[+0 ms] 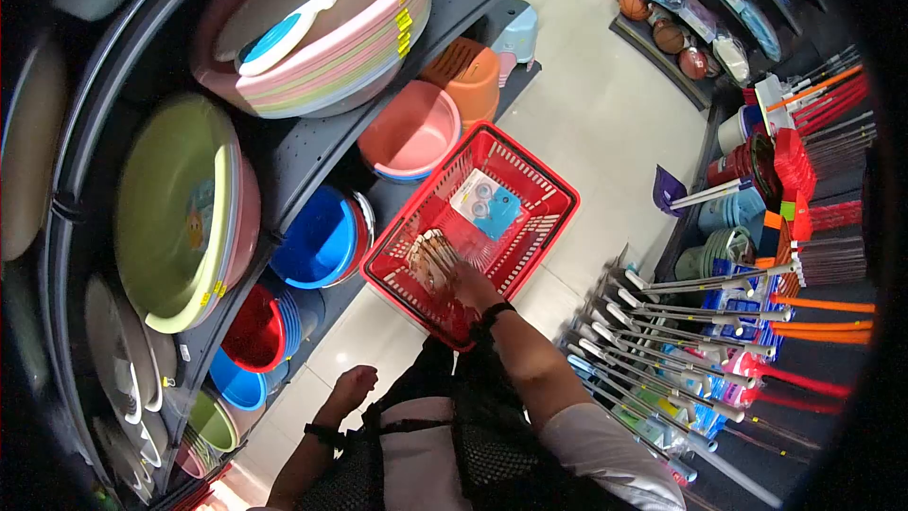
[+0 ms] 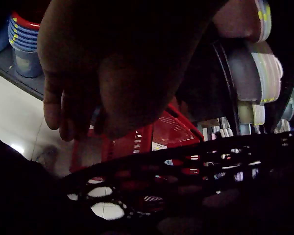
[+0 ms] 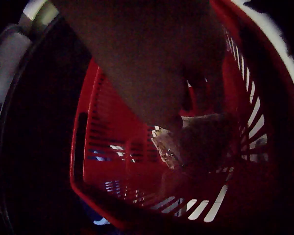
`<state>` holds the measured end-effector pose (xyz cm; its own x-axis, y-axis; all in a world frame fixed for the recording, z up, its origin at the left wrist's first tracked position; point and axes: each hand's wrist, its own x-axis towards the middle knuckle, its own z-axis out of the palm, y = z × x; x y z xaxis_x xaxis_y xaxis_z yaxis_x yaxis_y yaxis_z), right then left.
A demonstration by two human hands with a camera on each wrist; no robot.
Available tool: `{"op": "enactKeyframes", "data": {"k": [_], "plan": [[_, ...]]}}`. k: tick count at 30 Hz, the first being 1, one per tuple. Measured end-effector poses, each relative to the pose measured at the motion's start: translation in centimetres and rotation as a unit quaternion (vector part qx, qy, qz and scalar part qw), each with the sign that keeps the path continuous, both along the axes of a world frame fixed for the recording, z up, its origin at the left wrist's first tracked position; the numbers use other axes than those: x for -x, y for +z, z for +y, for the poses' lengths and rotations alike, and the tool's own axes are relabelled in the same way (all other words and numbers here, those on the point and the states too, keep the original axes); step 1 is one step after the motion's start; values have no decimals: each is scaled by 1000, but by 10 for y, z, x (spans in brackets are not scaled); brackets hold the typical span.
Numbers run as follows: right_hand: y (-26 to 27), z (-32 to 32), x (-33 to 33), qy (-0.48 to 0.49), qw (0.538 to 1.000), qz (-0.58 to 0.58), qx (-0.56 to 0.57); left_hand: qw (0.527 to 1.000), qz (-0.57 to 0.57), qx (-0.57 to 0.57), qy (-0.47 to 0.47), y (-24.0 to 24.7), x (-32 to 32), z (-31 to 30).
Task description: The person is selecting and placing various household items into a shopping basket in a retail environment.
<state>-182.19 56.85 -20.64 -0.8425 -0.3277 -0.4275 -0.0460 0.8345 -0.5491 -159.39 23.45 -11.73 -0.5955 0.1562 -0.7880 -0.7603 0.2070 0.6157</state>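
A red shopping basket (image 1: 530,161) stands in front of the person's body. My right hand (image 1: 475,290) reaches down into its near end and grips a clear-wrapped pack (image 1: 430,255) with brown and cream strips. In the right wrist view the fingers close over the edge of this wrapped pack (image 3: 166,149), low inside the basket. Farther along the basket floor lies a blue-and-white carded package (image 1: 494,213) with two round grey pieces. My left hand (image 1: 354,388) hangs loosely curled beside the body, holding nothing. It shows dark in the left wrist view.
Shelves at left hold stacked plastic basins (image 1: 170,208), blue buckets (image 1: 317,237) and a pink tub (image 1: 416,128). An orange stool (image 1: 463,71) stands beyond. Mop handles (image 1: 662,331) jut into the aisle at right, near a purple dustpan (image 1: 668,189). Balls (image 1: 670,36) sit at the far end.
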Motion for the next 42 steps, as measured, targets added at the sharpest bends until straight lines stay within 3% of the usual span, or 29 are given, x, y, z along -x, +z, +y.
{"op": "enactKeyframes", "data": {"k": [3,5,6,8,11,12,14,15,17,19,21,22,23,24,25,26,27,28,29,30,31,33,35,36,37,38,40,41,42], "plan": [[25,28,27,61,995,35,66,1000,19,-5,-4,-6,4,15],[41,40,43,-117,993,1,-4,999,3,21,-47,3,17,28],[33,48,54,-117,993,-3,0,998,3,36,-55,11,25,34],[0,72,73,-235,971,0,-37,998,-15,41,-42,18,34,47],[-32,98,97,-227,971,71,8,999,-2,41,-25,17,38,59],[-62,111,101,-228,971,68,13,998,-30,52,-27,17,37,64],[-147,134,109,-123,979,163,2,996,-37,72,-31,21,35,73],[-175,136,112,-123,979,163,7,996,-50,77,-13,24,32,78],[-209,133,117,-231,963,95,102,997,-45,67,3,27,28,83],[-187,130,129,-261,955,44,135,998,-35,43,36,17,17,85],[-144,124,136,-288,943,-7,167,991,61,86,-78,-7,-3,80],[-115,116,142,-322,928,-65,175,994,-59,91,-12,39,32,97],[-84,109,147,-353,909,-123,183,994,-62,93,-14,31,27,98],[-49,101,144,-343,904,-48,250,994,-57,88,-15,39,28,102],[-49,102,149,-343,902,-39,257,995,-49,85,-17,44,33,102],[-49,103,154,-318,923,-50,209,998,-6,-9,68,29,15,95],[-50,105,159,-292,941,-60,159,998,-16,63,-19,35,21,102],[-44,104,161,-260,960,-6,99,998,-18,62,-21,31,17,100],[-39,101,166,-265,958,3,108,998,-20,60,-23,26,13,98],[-40,100,164,-269,955,56,114,993,-102,50,44,50,27,107],[-42,102,154,-273,950,104,114,996,-72,37,38,41,14,105],[-58,93,139,-300,939,77,147,989,-109,9,102,39,15,100],[-66,97,134,-335,920,41,199,996,17,82,-35,56,32,109],[-49,96,115,-348,890,30,292,994,50,83,-42,52,31,105],[-68,104,100,-345,890,9,297,997,18,76,-20,63,45,112],[47,101,81,-309,905,93,277,996,48,74,-33,56,48,113],[89,107,41,-389,828,-105,389,993,105,36,-49,60,66,115],[95,116,22,-348,870,-102,335,995,83,6,-49,71,78,121],[126,119,1,-343,856,-103,373,994,92,-22,-55,74,88,125]]}}
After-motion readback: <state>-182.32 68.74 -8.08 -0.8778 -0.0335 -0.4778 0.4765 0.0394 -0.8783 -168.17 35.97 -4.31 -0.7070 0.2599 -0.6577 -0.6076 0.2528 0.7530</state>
